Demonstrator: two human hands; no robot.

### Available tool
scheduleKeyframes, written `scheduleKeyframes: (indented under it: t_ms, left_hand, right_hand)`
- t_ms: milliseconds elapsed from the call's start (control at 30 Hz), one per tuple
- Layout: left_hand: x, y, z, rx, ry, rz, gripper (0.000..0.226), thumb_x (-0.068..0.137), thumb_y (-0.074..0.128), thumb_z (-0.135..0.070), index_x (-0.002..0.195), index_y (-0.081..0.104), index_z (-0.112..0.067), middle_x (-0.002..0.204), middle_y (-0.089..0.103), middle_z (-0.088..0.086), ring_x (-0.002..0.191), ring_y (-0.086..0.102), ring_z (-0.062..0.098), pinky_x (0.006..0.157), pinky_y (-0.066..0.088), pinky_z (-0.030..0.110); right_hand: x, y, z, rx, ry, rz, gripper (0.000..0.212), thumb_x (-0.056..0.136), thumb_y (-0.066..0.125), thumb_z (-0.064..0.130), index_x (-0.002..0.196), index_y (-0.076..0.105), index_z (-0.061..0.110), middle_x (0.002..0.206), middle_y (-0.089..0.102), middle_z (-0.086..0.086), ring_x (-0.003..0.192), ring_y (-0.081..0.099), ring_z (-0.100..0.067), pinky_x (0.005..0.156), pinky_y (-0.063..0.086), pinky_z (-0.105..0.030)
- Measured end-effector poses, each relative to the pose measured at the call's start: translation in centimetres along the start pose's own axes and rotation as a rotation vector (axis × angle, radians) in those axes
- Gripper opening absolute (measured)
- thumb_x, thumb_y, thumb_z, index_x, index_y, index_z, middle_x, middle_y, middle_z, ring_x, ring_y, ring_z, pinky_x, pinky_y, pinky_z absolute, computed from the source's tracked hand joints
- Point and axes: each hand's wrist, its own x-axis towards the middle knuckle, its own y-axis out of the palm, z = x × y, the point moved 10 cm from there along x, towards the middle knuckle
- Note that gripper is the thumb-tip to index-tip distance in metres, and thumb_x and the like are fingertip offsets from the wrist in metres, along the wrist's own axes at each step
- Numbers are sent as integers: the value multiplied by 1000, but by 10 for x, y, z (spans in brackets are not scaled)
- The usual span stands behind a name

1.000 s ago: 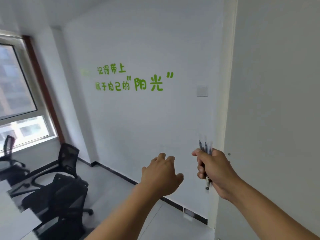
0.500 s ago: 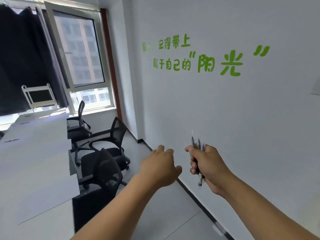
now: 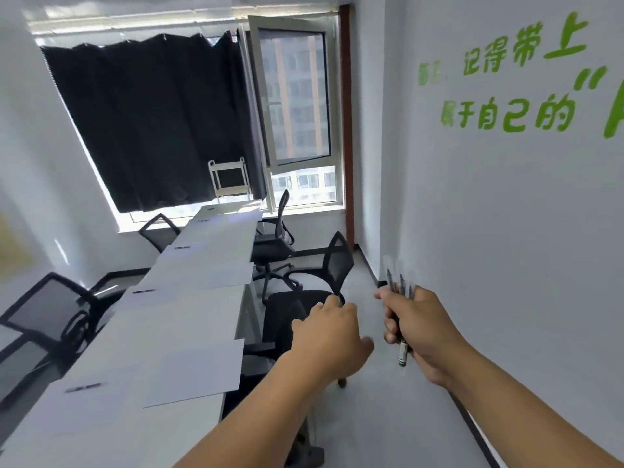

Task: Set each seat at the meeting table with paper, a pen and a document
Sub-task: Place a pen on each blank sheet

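Right hand (image 3: 418, 329) is closed in a fist round a bundle of pens (image 3: 400, 288), caps pointing up and barrel ends showing below the palm. Left hand (image 3: 329, 336) hangs beside it with fingers loosely bent and holds nothing.

Handling, as judged: the pens are light, rigid and smooth, so one can slip from a bundle. Best practice would be for the free hand to pinch a single barrel mid-length and draw it clear.

Desk (image 3: 175, 336) runs away from the viewer. A paper sheet (image 3: 194, 373) lies at its near right edge, a laid pen (image 3: 84, 388) towards its near left edge. Further sheets and pens follow to the far end. A black chair (image 3: 297, 312) stands just beside the right edge.
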Motion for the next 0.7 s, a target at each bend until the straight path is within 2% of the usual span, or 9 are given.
scheduleKeyframes:
  t_ms: [100, 200, 267, 333, 500, 600, 700]
  left_hand:
    - [45, 6, 15, -11, -97, -17, 57, 101, 58, -54, 149, 53, -25, 142, 50, 0, 134, 52, 28, 106, 47, 59]
    - [86, 8, 28, -32, -198, -40, 59, 102, 58, -56, 150, 52, -24, 143, 50, 0, 134, 52, 28, 106, 48, 59]
    - [105, 13, 37, -40, -258, -29, 57, 102, 58, -56, 148, 53, -23, 140, 51, 1, 133, 53, 29, 105, 48, 60]
    - [116, 10, 51, -53, -317, -33, 50, 101, 59, -55, 139, 57, -22, 134, 52, 3, 130, 54, 30, 103, 49, 61]
    - [124, 5, 128, -99, -541, -47, 44, 101, 58, -53, 133, 57, -23, 139, 52, 6, 133, 53, 33, 106, 46, 61]
    - [123, 10, 187, -129, -669, -57, 47, 101, 57, -54, 136, 57, -24, 136, 52, 5, 131, 53, 33, 105, 47, 58]
    - [125, 28, 250, -176, -776, -48, 58, 102, 56, -55, 152, 51, -24, 147, 49, 3, 138, 52, 31, 106, 45, 56]
  right_hand:
    - [61, 13, -10, 4, 16, 98, 27, 107, 61, 20, 118, 65, -5, 71, 47, -5, 63, 43, -20, 56, 45, -35]
    - [121, 26, -12, -16, 19, 203, 19, 107, 61, 19, 105, 65, 1, 72, 47, -6, 60, 43, -18, 52, 44, -31]
    - [154, 40, -15, -26, 35, 259, 15, 108, 62, 20, 98, 64, 8, 74, 47, -8, 59, 43, -17, 52, 44, -31]
    - [182, 61, -17, -16, 41, 299, 13, 108, 61, 19, 106, 67, 7, 77, 49, -8, 60, 44, -17, 53, 44, -32]
    - [228, 162, -37, -36, 93, 520, 26, 106, 64, 20, 122, 64, 0, 80, 49, -7, 60, 43, -17, 53, 43, -33]
    - [246, 225, -50, -51, 104, 629, 24, 106, 64, 22, 118, 65, 1, 75, 50, -5, 60, 43, -18, 55, 42, -35]
    - [262, 292, -73, -116, 120, 740, 19, 105, 65, 26, 111, 67, 9, 72, 51, -5, 59, 45, -18, 59, 44, -37]
